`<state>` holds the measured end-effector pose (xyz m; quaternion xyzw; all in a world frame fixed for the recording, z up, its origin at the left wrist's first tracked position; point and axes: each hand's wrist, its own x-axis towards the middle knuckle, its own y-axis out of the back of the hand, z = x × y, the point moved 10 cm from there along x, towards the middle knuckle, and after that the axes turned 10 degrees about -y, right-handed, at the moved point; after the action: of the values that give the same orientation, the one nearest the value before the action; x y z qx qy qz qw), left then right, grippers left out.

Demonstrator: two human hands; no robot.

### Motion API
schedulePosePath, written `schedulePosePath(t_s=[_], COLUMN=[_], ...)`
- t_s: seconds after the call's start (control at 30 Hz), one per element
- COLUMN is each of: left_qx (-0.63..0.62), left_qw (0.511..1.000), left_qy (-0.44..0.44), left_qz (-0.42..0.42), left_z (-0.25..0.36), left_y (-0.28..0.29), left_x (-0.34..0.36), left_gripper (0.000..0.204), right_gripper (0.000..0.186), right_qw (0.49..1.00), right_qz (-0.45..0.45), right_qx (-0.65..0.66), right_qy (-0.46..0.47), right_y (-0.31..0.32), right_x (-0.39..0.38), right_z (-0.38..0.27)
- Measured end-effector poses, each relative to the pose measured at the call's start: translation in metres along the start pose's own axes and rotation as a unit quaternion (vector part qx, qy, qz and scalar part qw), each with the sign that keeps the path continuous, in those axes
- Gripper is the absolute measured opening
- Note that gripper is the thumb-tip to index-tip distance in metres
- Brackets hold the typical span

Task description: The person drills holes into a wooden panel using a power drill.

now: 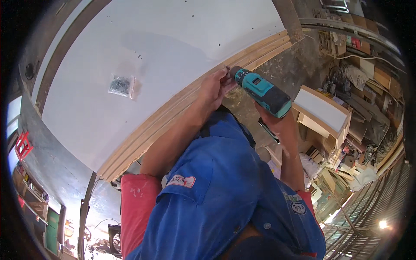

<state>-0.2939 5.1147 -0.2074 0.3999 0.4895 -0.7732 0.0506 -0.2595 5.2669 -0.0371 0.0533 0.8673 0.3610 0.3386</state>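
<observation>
My right hand (271, 120) grips a teal and black cordless drill (259, 86), held sideways with its nose pointing up-left at the wooden strips. My left hand (214, 84) is closed at the strips, its fingertips pinched right by the drill's tip; what they hold is too small to make out. The long light-wood strips (151, 123) lie side by side along the near edge of a large white board (173, 65) with small dark dots. A clear bag of small metal pieces (121, 86) rests on the board, left of my hands.
A white box-like wooden piece (321, 107) stands at my right, amid piled boards and scraps (372, 108). A red plastic stool (23, 146) is at the far left. A rough concrete floor (286, 65) shows beyond the board's edge.
</observation>
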Motion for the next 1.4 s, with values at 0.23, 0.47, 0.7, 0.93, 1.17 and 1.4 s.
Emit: schedulePosePath(t_s=[0.23, 0.47, 0.7, 0.93, 1.17, 1.4], left_qx=[0.597, 0.707, 0.687, 0.691, 0.711, 0.698], left_qw=[0.711, 0.52, 0.532, 0.522, 0.513, 0.524], left_qy=[-0.372, -0.475, -0.489, -0.497, -0.478, -0.483], left_qz=[-0.018, -0.06, -0.076, -0.054, -0.058, -0.066], left_z=[0.108, 0.102, 0.1, 0.104, 0.103, 0.101], left_y=[-0.023, -0.042, -0.039, -0.043, -0.044, -0.044], left_x=[-0.031, -0.024, -0.024, -0.029, -0.028, -0.028], left_gripper=[0.017, 0.017, 0.016, 0.05, 0.055, 0.051], right_gripper=[0.035, 0.038, 0.042, 0.04, 0.037, 0.037], right_qw=[0.993, 0.976, 0.979, 0.981, 0.979, 0.983], right_qz=[-0.047, -0.092, -0.074, -0.065, -0.065, -0.058], right_qx=[-0.077, -0.109, -0.174, -0.168, -0.166, -0.158], right_qy=[0.072, 0.162, 0.075, 0.074, 0.104, 0.075], right_y=[0.002, -0.006, -0.002, -0.004, -0.005, -0.004], right_x=[0.02, 0.023, 0.033, 0.031, 0.032, 0.036], right_z=[-0.075, -0.113, -0.094, -0.095, -0.096, -0.088])
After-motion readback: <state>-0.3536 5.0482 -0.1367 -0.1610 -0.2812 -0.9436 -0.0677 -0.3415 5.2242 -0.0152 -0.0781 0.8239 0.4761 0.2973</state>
